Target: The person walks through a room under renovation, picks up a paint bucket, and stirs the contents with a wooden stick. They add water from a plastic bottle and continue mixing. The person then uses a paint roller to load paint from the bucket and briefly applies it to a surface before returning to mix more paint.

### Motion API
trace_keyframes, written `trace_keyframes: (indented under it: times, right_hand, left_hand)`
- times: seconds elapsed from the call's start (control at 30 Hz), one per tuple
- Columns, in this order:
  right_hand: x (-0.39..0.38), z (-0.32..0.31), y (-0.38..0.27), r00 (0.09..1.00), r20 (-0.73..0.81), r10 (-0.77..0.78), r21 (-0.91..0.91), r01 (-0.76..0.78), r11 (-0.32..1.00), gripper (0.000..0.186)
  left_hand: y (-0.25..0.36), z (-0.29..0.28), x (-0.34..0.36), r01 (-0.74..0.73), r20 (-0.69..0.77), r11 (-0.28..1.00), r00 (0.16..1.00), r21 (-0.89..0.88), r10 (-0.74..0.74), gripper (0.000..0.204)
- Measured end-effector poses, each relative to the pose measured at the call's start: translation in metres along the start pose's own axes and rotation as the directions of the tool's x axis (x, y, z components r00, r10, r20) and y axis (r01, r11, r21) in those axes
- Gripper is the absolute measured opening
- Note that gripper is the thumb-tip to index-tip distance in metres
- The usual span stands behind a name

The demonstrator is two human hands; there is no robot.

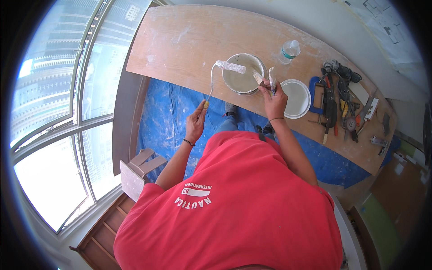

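Note:
My left hand (196, 120) is closed round the yellow handle of a small paint roller (231, 67). The roller's wire frame rises from the hand, and its white sleeve lies over the left rim of a bucket (223, 83) of whitish paint. My right hand (275, 101) is closed on a paintbrush (258, 78), with the pale bristles over the right side of the bucket. A second slim, pale-tipped tool (272, 74) stands up from the same hand; its kind is unclear. Right of the bucket, beside my right hand, lies a round white lid (308, 100).
A wooden board table (180, 38) bears all this. Behind the lid stands a clear plastic bottle (289, 52). Farther right lie a blue clamp (313, 92), an angle grinder (344, 71) and several hand tools. Blue sheeting (157, 112) covers the floor; windows (54, 90) are at left.

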State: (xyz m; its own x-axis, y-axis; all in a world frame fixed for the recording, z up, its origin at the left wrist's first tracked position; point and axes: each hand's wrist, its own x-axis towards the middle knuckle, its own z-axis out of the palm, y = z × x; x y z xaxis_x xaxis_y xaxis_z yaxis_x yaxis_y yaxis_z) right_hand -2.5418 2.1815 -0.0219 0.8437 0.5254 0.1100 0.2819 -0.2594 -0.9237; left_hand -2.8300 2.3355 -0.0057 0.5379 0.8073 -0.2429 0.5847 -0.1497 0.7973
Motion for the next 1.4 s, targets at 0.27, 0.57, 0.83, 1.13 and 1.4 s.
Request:
trace_keyframes:
  times: [0.27,0.57,0.83,1.13,1.4]
  right_hand:
    - [0.0,0.0,0.0,0.999,-0.034,0.007,0.067,-0.005,0.998,0.026]
    - [0.001,-0.001,0.0,0.999,-0.04,0.01,0.05,-0.009,0.999,0.026]
    - [0.0,0.0,0.0,0.999,-0.037,0.01,0.078,-0.007,0.997,0.027]
    - [0.002,-0.002,0.001,0.999,-0.046,-0.001,0.065,0.004,0.998,0.026]
    - [0.003,-0.003,0.001,0.998,-0.056,0.015,0.067,-0.012,0.998,0.025]
  left_hand:
    - [0.007,-0.023,0.017,0.056,-0.099,0.998,0.994,0.029,-0.053,0.043]
    - [0.01,0.015,0.007,0.047,0.09,0.942,0.996,-0.332,-0.018,0.045]
    - [-0.021,0.03,0.001,0.073,0.093,0.936,0.995,-0.345,-0.043,0.046]
    - [-0.02,0.004,0.01,0.143,0.011,0.941,0.989,-0.307,-0.146,0.046]
    - [-0.008,-0.02,0.022,0.094,-0.048,0.932,0.992,-0.349,-0.117,0.045]
